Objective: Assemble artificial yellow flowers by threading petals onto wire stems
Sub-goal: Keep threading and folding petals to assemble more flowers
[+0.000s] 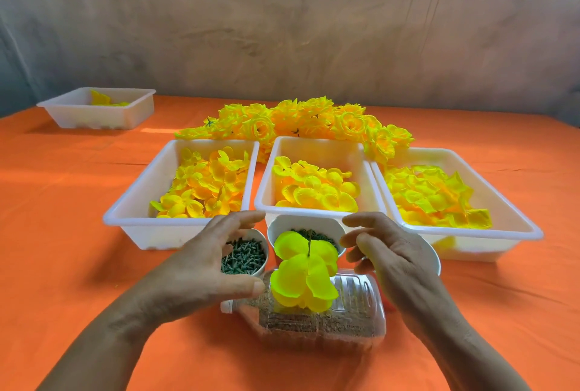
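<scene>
A stack of yellow petals [303,277] sits threaded on a thin green wire stem [310,241] that stands upright in a clear plastic bottle [354,312] lying on its side with sandy filling. My left hand [201,268] hovers just left of the petals, fingers spread and relaxed, holding nothing. My right hand [389,252] hovers just right of them, fingers loosely curved, also holding nothing. Neither hand touches the petals.
Three white trays of loose yellow petals stand behind: left tray [131,218], middle tray [266,189], right tray [514,218]. Two white cups [244,257] [282,225] hold green parts. Finished yellow flowers [301,122] are piled further back; another tray [94,108] sits far left on the orange cloth.
</scene>
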The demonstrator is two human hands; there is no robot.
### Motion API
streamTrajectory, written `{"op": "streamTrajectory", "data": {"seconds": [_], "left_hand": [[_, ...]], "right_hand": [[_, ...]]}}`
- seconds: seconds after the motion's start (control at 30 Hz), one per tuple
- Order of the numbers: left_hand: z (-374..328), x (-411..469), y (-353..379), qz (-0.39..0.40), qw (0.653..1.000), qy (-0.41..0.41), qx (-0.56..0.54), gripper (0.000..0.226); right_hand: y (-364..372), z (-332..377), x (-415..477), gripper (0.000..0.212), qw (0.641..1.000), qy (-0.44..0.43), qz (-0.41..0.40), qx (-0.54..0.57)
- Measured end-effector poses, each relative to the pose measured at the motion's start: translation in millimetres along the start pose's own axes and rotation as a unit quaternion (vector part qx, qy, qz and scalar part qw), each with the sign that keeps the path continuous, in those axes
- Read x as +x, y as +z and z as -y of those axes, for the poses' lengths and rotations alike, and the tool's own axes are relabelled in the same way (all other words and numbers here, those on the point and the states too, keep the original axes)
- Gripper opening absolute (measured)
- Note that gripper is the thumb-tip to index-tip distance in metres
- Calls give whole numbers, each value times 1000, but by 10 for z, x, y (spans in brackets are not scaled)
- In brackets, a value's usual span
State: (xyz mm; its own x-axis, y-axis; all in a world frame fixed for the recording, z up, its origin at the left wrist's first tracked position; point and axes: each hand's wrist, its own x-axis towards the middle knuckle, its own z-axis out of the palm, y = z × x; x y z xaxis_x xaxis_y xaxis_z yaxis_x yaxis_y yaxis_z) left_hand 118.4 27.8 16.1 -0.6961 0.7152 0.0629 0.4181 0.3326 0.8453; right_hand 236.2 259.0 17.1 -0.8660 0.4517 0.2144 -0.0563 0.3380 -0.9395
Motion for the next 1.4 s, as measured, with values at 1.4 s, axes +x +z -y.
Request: {"op": "streamTrajectory", "data": {"seconds": [1.4], "left_hand": [[-210,-21,222,-5,967,-149,-206,58]], "right_hand": [[34,-25,-30,41,986,-10,95,-136]]}}
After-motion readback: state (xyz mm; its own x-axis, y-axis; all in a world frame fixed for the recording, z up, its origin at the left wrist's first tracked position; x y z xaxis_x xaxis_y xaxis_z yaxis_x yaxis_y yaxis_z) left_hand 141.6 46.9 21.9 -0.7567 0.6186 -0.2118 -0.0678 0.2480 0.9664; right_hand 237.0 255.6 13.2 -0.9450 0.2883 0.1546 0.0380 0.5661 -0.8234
